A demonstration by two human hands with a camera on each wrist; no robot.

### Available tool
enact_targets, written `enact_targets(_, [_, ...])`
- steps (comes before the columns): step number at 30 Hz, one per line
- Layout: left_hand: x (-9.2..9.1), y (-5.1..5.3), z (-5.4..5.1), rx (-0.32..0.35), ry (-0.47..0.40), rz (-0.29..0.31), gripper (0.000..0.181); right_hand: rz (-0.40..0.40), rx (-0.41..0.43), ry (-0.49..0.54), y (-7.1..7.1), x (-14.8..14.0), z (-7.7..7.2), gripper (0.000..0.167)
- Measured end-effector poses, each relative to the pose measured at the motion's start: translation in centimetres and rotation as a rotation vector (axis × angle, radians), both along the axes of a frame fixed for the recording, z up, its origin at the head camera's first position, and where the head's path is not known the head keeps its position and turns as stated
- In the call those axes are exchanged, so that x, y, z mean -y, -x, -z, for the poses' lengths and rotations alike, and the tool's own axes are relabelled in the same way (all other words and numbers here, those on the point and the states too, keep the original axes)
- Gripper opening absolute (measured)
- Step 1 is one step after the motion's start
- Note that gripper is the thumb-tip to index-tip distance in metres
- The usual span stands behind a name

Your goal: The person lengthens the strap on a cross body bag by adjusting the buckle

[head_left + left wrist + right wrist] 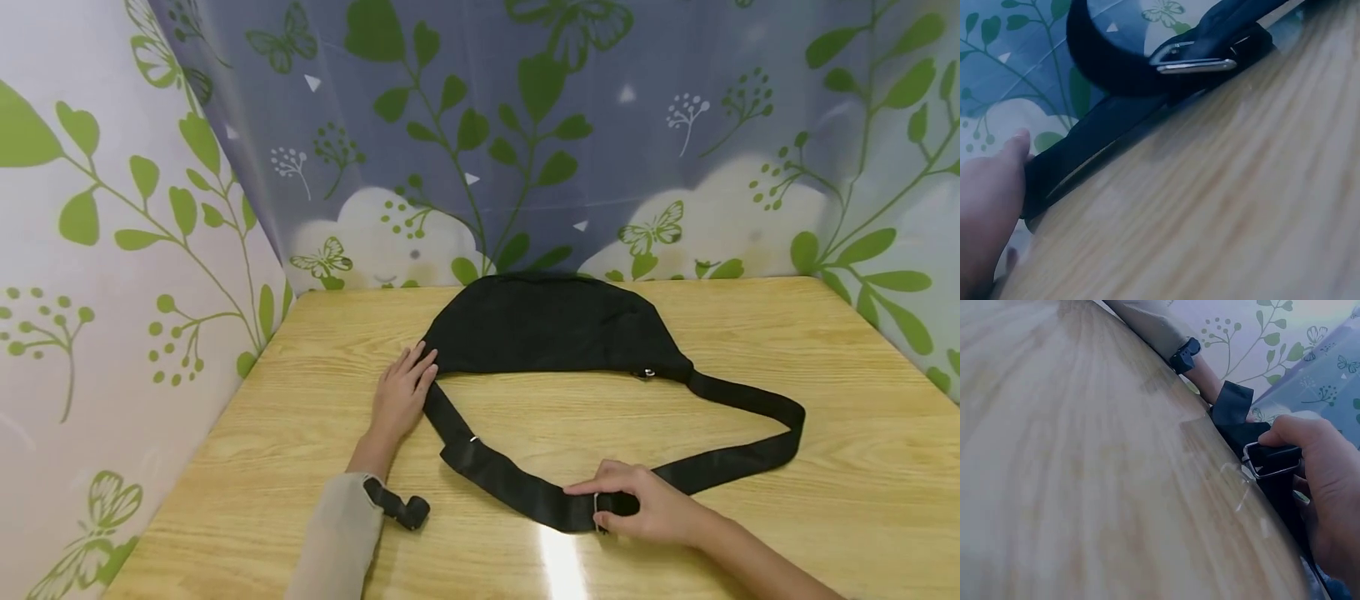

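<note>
A black waist bag (540,329) lies flat at the back of the table, its black strap (513,483) looped towards the front. My left hand (401,396) rests on the bag's left end, fingers extended where the strap joins it. My right hand (648,504) pinches the strap at a metal slide buckle (1279,471) at the front of the loop. The right wrist view has the thumb on the buckle's edge. In the left wrist view, a metal slider (1197,65) shows on the strap, beyond the left thumb (1017,147). A zipper pull (648,373) hangs at the bag's lower right.
The wood-grain table (285,450) meets patterned cloth walls (480,150) at the back and sides. A black band with a small camera (408,510) is worn on the left wrist. Light glares on the table's front edge.
</note>
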State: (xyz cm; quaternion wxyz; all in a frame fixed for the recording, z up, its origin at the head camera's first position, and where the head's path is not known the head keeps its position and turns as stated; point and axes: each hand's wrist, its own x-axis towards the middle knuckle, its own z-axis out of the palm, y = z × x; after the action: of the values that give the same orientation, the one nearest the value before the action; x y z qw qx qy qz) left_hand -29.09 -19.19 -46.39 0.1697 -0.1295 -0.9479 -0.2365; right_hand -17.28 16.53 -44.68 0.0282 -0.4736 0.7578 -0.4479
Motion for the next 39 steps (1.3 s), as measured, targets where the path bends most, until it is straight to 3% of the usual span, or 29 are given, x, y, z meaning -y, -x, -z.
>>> enact_targets(7, [-0.1, 0.3, -0.2, 0.086, 0.074, 0.006, 0.052, -0.132, 0.106, -0.039, -0.3, -0.3, 0.5, 0.041])
enact_targets(13, [-0.3, 0.5, -0.4, 0.143, 0.081, 0.001, 0.051, -0.164, 0.184, -0.113, -0.7, -0.4, 0.0, 0.038])
enact_targets(17, [-0.4, 0.6, -0.4, 0.146, 0.071, 0.004, 0.051, -0.173, 0.158, -0.125, -0.6, -0.5, -0.1, 0.038])
enact_targets(24, [-0.3, 0.7, -0.3, 0.123, 0.048, 0.018, 0.052, -0.182, 0.092, -0.12, -0.2, -0.6, -0.2, 0.037])
enact_targets(32, [-0.5, 0.3, -0.3, 0.082, 0.015, 0.031, 0.056, -0.14, 0.198, -0.166, -0.4, -0.8, -0.2, 0.038])
enact_targets(36, [-0.5, 0.0, -0.3, 0.031, -0.014, 0.015, 0.056, -0.167, 0.223, -0.122, -0.2, -0.7, -0.2, 0.04])
enact_targets(39, [-0.7, -0.5, -0.6, -0.054, -0.059, 0.014, 0.054, -0.164, 0.183, -0.069, 0.1, -0.9, -0.5, 0.042])
